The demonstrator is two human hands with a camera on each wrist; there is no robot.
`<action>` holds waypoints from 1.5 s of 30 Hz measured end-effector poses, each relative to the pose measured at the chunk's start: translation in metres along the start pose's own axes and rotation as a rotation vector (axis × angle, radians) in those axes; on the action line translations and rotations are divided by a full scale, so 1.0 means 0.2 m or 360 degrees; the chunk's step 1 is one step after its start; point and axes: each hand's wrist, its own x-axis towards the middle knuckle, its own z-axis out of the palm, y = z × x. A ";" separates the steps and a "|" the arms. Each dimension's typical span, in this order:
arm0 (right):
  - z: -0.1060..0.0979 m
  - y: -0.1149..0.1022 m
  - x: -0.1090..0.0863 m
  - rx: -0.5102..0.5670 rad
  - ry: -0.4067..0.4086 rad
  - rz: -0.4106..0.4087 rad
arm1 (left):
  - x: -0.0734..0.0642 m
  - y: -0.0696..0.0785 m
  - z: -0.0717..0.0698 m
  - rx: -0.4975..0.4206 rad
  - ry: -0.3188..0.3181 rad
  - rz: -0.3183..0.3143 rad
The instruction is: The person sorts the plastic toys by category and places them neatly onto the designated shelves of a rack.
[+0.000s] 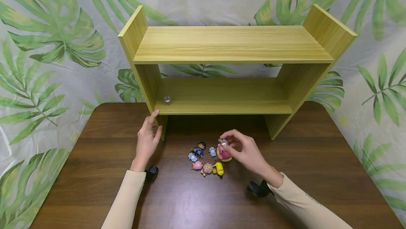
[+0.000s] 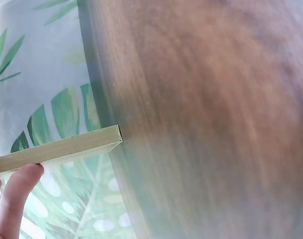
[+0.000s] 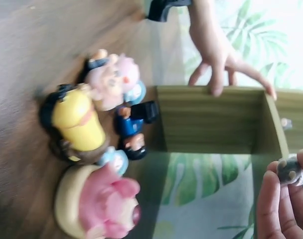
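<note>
My right hand [image 1: 245, 151] is pinching a rounded grey figurine [image 1: 224, 143]. My left hand [image 1: 147, 142] — fingers extended — is touching the wood-grained shelf [image 1: 234, 44], its lower board [image 1: 228, 98] holding 1 toy [image 1: 167, 100].

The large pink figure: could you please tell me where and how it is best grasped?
Probably round the body of the large pink figure, from above and the head view's right: it looks rounded, a small blue figure and the yellow figure lie close on its left and near sides, while its right faces bare table.
</note>
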 end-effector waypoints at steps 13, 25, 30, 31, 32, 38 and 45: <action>0.01 -0.03 0.12 0.0139 0.0026 -0.0158 | 0.00 0.00 0.00 0.0010 -0.0007 0.0007; 0.00 -0.11 0.24 0.0202 0.0058 -0.0212 | 0.01 0.01 0.00 0.0005 -0.0005 0.0016; 0.01 -0.13 0.28 0.0234 0.0060 -0.0213 | 0.01 0.01 0.00 0.0010 0.0015 0.0026; 0.01 -0.13 0.29 0.0232 0.0062 -0.0211 | 0.01 0.01 0.00 0.0010 0.0017 0.0023; 0.01 -0.13 0.29 0.0234 0.0062 -0.0211 | 0.01 0.01 0.00 0.0008 0.0017 0.0019; 0.03 -0.13 0.33 0.0250 0.0074 -0.0255 | 0.01 0.01 0.00 0.0011 0.0024 0.0024; 0.06 -0.13 0.37 0.0277 0.0081 -0.0276 | 0.01 0.00 0.00 0.0014 0.0022 0.0022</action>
